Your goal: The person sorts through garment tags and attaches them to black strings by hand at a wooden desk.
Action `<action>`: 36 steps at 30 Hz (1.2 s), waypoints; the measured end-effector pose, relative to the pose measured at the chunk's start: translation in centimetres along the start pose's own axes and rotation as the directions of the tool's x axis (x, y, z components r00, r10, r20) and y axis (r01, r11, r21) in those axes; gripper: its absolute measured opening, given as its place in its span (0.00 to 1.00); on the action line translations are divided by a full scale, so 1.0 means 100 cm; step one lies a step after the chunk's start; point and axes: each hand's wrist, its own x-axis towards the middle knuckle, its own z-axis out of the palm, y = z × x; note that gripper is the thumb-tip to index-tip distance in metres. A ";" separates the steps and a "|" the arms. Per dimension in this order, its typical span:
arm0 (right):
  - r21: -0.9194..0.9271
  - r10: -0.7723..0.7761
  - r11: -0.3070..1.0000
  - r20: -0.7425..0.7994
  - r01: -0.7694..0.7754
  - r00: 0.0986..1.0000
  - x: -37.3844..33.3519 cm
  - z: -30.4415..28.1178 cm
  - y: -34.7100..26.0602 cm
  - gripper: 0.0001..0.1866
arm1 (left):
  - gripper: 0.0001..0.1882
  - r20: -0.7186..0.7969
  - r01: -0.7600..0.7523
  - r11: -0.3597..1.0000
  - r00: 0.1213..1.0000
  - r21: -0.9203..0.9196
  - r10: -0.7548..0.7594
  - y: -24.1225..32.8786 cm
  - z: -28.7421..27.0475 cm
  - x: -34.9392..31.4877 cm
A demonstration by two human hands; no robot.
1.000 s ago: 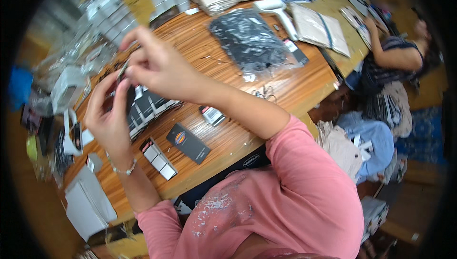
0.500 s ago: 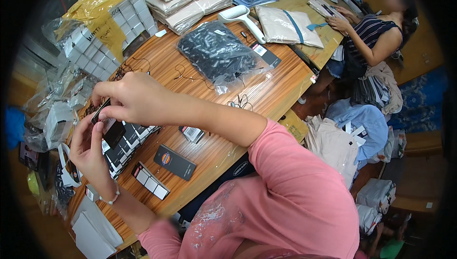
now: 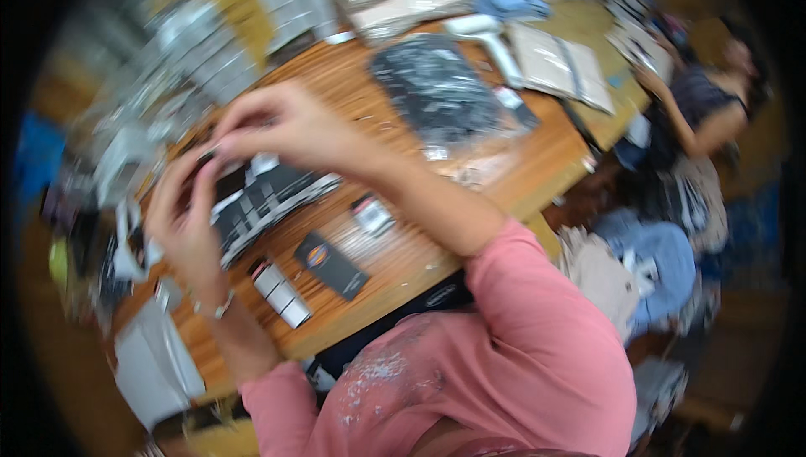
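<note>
Both hands meet over the left part of the wooden table (image 3: 395, 268). My left hand (image 3: 180, 222) has its fingers curled, with thumb and fingertips pinching a small dark tag (image 3: 207, 155). My right hand (image 3: 281, 125) pinches the same tag from above; only a blurred dark edge shows between the fingertips. Below them lies a row of black-and-white tags (image 3: 264, 209), partly covered by my hands. Nearer me rest a dark grey tag (image 3: 342, 276) with a round emblem and a tag with white label panels (image 3: 281, 293). Another small labelled tag (image 3: 372, 215) lies to their right.
A clear bag of small black pieces (image 3: 428, 87), a white lint roller (image 3: 495, 49) and a wrapped beige garment (image 3: 558, 66) lie farther back. White boxes (image 3: 201, 41) under yellow plastic stand far left. A co-worker (image 3: 714, 112) is at right, near piled clothes (image 3: 646, 264).
The whole view has swung and blurred, so the table and its things appear farther right. My hands remain together on the tag, which now shows less between the fingers.
</note>
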 end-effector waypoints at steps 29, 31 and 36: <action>-0.029 -0.441 0.897 -0.113 0.441 0.890 -0.025 -0.035 -0.053 0.12 | 0.12 0.455 0.345 0.901 0.780 0.262 -0.430 -0.046 -0.064 -0.073; -0.063 -0.452 0.892 -0.140 0.448 0.881 -0.026 -0.044 -0.054 0.12 | 0.12 0.404 0.440 0.802 0.701 0.404 -0.588 -0.056 -0.073 -0.105; -0.106 -0.410 0.911 -0.119 0.399 0.904 -0.024 -0.047 -0.056 0.14 | 0.21 0.159 0.447 0.737 0.792 0.508 -0.590 -0.060 -0.065 -0.144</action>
